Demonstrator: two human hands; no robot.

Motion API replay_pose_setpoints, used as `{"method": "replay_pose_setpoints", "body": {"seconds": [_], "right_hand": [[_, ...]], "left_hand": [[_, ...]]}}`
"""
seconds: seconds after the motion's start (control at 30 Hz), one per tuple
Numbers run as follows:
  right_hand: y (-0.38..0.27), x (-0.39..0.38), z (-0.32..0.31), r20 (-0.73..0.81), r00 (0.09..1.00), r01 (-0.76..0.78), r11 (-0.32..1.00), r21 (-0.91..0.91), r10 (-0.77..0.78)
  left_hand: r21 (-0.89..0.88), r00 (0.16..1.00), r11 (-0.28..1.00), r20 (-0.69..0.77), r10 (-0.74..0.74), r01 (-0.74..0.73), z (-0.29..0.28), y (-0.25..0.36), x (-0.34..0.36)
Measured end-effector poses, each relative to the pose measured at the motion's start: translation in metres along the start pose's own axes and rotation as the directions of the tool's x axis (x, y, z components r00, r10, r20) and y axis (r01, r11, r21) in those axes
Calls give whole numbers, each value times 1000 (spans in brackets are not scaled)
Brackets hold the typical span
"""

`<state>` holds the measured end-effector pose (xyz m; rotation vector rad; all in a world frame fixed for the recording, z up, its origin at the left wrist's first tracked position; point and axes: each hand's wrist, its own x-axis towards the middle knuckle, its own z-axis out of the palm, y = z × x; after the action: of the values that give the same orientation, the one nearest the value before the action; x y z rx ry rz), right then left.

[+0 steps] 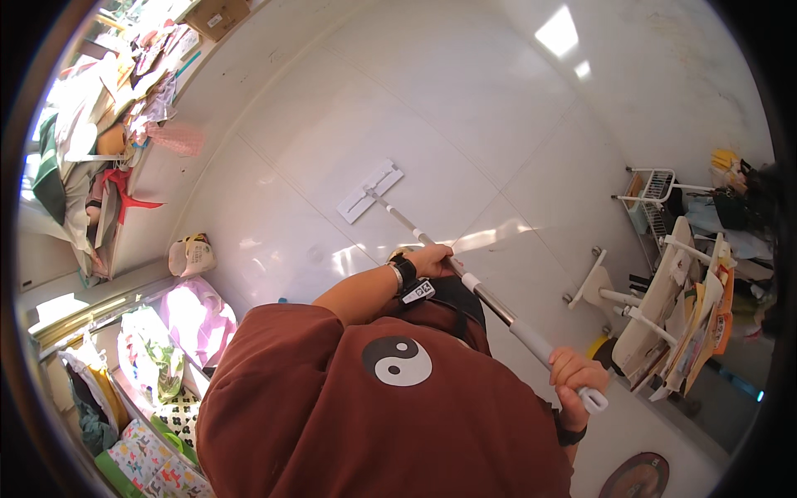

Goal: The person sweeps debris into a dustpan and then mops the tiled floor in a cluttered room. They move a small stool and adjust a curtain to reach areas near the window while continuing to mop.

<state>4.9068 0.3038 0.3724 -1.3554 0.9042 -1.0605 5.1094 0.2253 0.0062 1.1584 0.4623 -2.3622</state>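
Note:
A flat mop (491, 304) with a silver and white pole slants across the view from lower right to upper left. Its white rectangular head (381, 176) lies flat on the pale tiled floor ahead of me. Partway down the pole, my left hand (431, 261) is closed around it, with a dark watch and a small white tag on that wrist. Close to the pole's top end, my right hand (574, 383) grips the white handle, whose looped tip sticks out past the fingers. A dark band circles my right wrist.
At the left, heaped clothes and cloths fill a ledge (116, 166), with a small printed bag (192, 255) and a pink plastic bag (199, 319) nearer. On the right stand a white wire rack (660, 199) and a white wheeled frame (602, 278) beside papers. A round dark disc (636, 476) lies lower right.

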Motion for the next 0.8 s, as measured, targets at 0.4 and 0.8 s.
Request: {"method": "replay_pose_setpoints", "body": {"seconds": [0.4,0.8], "right_hand": [[-31,54,-96,-107,963,247,969,-22,-248],[26,248,-220,264,961,0,958,-285,78]], "left_hand": [[9,988,1000,153,19,-21,138,98,51],[28,904,905,-29,426,-425,285,326,116]]}}
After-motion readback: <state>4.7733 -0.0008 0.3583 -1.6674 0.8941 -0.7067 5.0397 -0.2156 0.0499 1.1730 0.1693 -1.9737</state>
